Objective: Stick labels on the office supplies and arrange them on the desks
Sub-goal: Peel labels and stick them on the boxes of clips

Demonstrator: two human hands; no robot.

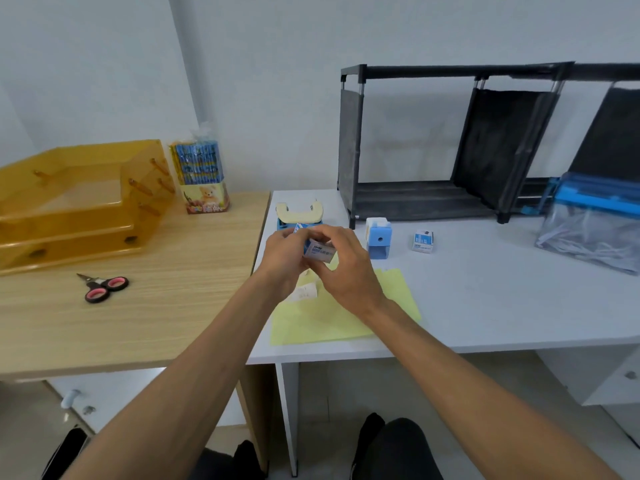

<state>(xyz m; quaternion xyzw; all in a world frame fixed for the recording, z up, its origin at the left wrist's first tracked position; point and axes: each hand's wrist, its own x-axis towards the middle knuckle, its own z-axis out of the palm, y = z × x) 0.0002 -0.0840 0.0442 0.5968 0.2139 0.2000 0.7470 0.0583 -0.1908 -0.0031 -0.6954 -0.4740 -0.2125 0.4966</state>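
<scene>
Both my hands hold a small white and blue box (320,252) above the white desk (485,299). My left hand (282,261) grips its left end and my right hand (341,268) pinches its right side from above. Under the hands lies a yellow label sheet (329,323) with a pale label piece (304,292) on it. A blue pencil sharpener (379,239) and a second small box (423,241) stand to the right. Behind my hands sits a blue item with a cream top (299,213), partly hidden.
On the wooden desk (138,323) at left are a yellow stacked paper tray (79,202), scissors with pink handles (104,287) and a pack of pencils (201,178). A black fabric shelf (450,143) and a clear blue-zip pouch (592,223) stand at the back right.
</scene>
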